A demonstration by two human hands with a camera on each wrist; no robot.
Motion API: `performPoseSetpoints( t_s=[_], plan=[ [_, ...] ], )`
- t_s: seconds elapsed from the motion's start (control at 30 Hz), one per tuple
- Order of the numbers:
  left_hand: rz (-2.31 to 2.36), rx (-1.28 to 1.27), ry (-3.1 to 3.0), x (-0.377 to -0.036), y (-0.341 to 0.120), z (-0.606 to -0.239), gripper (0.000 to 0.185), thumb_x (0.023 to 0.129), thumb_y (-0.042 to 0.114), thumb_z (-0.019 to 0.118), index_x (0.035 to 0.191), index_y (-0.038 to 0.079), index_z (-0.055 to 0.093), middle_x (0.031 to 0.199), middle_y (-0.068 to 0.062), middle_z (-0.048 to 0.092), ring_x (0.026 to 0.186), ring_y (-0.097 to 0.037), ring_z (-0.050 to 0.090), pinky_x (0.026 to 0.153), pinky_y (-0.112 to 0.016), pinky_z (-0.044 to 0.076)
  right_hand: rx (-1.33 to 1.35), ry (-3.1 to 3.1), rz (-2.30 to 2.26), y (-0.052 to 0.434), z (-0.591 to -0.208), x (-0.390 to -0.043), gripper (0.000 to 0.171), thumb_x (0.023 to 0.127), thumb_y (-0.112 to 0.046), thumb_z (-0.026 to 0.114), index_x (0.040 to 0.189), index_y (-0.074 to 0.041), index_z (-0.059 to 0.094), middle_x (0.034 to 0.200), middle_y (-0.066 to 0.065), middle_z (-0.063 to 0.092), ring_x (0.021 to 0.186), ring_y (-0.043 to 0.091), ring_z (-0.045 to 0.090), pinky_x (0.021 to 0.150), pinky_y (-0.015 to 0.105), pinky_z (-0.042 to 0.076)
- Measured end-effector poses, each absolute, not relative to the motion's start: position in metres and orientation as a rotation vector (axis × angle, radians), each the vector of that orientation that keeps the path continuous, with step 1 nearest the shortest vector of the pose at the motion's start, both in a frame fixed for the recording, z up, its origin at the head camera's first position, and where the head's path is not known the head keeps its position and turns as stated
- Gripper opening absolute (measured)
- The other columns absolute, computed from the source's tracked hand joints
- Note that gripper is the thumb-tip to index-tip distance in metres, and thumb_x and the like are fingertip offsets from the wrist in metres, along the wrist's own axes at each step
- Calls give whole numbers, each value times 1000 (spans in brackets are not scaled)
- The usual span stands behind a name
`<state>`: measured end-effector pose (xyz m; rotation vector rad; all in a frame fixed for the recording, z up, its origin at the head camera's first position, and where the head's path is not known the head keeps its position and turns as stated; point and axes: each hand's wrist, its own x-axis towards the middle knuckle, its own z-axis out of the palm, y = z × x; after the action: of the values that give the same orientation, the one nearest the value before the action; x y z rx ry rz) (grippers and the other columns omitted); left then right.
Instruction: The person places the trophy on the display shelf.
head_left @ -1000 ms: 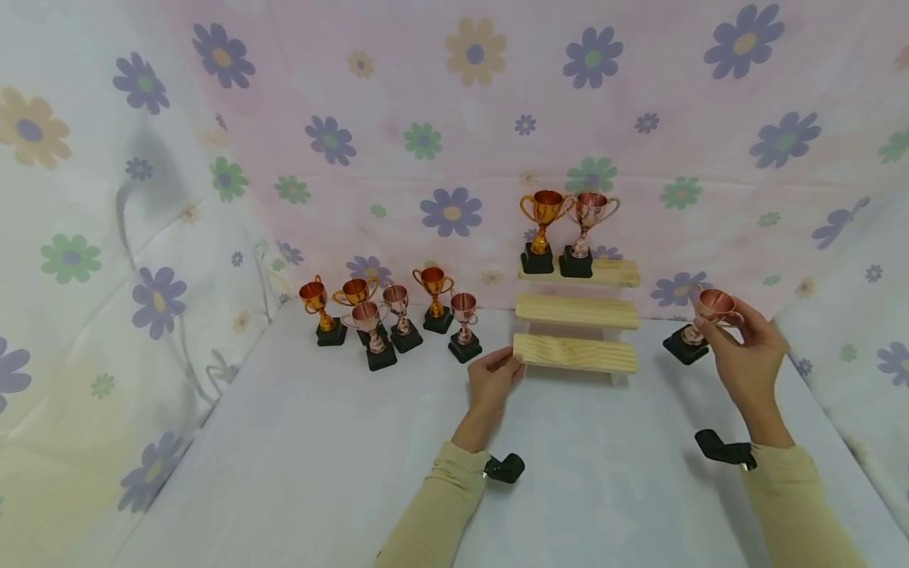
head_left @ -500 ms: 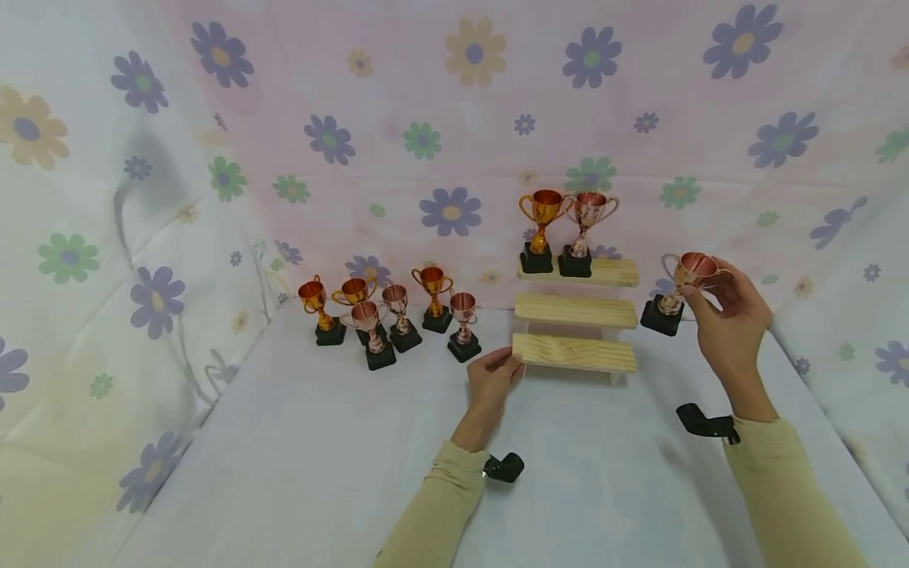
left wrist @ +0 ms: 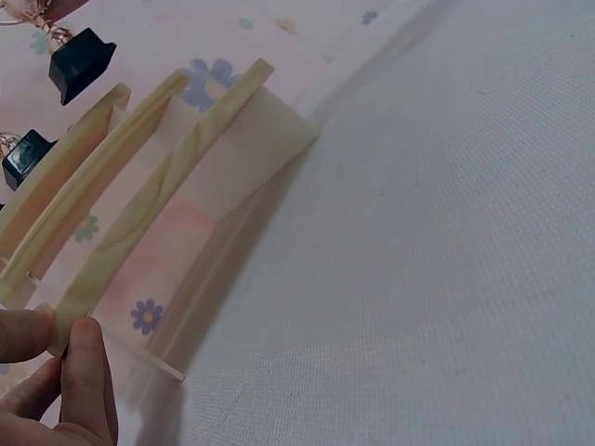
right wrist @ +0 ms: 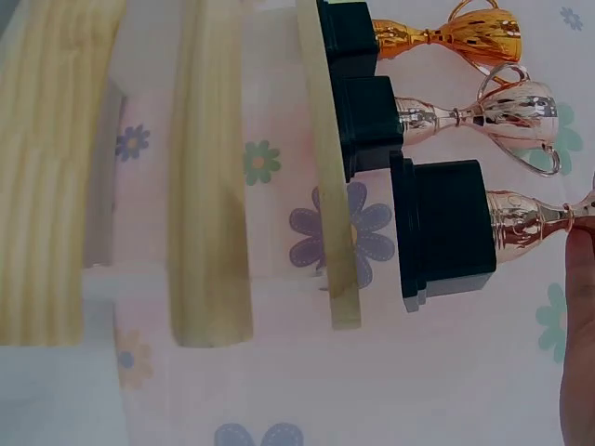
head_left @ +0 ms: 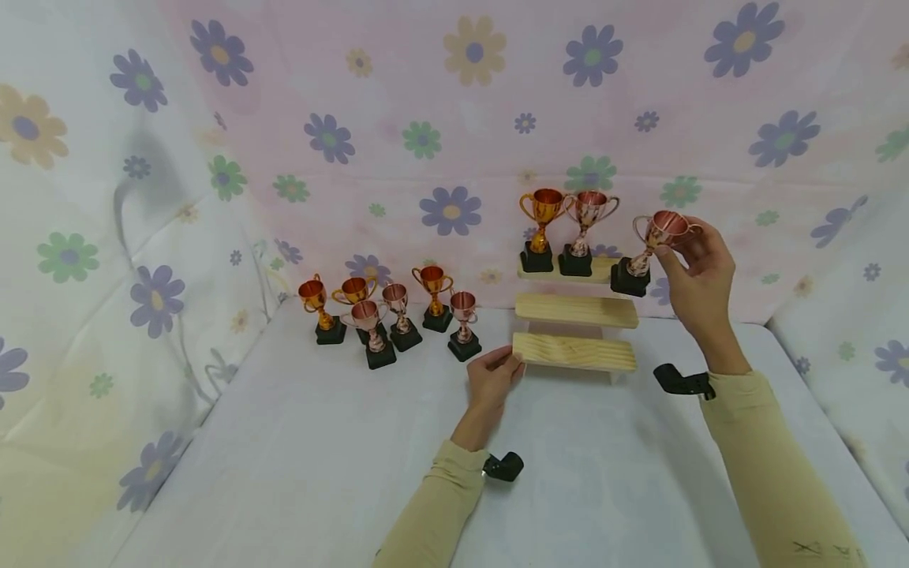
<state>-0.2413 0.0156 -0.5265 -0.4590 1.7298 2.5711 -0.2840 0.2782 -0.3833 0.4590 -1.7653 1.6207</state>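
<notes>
My right hand [head_left: 692, 264] pinches the cup of a small rose-coloured trophy [head_left: 649, 244] with a black base [right wrist: 444, 232], holding it tilted in the air just right of the top step of a three-step wooden riser [head_left: 577, 312]. A gold trophy [head_left: 541, 229] and a rose trophy [head_left: 585, 230] stand on that top step [right wrist: 325, 186]. My left hand [head_left: 493, 379] grips the left end of the lowest step [left wrist: 139, 242] with thumb and fingers.
Several small gold and rose trophies [head_left: 387, 315] stand grouped on the white table [head_left: 319, 457] at the left. Flowered cloth [head_left: 440, 118] hangs behind and at both sides. Black wrist mounts [head_left: 682, 381] show at each cuff.
My right hand has lifted the rose trophy up and leftward, from table level at the right to the height of the riser's top step. The left hand has stayed on the lowest step.
</notes>
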Motion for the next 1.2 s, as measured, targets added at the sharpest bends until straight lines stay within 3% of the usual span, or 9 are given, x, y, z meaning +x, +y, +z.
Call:
performPoseSetpoints(
  t_s=[0.37,1.2],
  plan=[
    [2585,-428,1739,-241,16,-530,26,90,-8,71,115,-12,68,97,-15,66,82,-14,66,82,-29,62,532,-1871,1698,279,-379,-317,40,95,10,60,133,0,55,118,1,62,109,12,61,94,16,49],
    [2597,-402,1737,-240,13,-527,26,90,-9,71,115,-13,69,99,-18,68,82,-14,67,80,-27,62,516,-1833,1916,276,-379,-337,33,96,6,62,127,-5,57,113,4,62,110,13,61,87,14,56]
  ],
)
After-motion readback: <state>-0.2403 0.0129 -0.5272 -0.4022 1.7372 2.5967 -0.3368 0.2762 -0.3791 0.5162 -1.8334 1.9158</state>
